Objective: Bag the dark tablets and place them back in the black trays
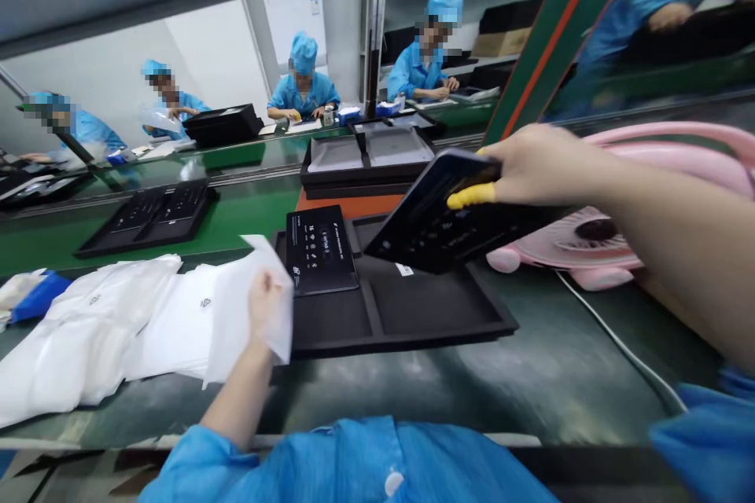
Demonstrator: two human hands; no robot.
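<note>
My right hand [519,165], with yellow finger cots, grips the upper edge of a dark tablet [442,220] that is tilted above the right compartment of a black foam tray [436,310]. A second tablet [323,251], printed with white icons, lies partly over the tray's left compartment. My left hand [264,302] is closed on a thin white protective bag [233,322], just left of the tray. The bag hides some of its fingers. Beside it are piled several more white bags [100,330].
A pink fan [590,236] with a white cable [619,350] stands at the right. Behind my tray is a stack of black trays [366,181]; another tray [150,216] with tablets sits on the green conveyor [253,208]. Several co-workers in blue [303,86] sit opposite.
</note>
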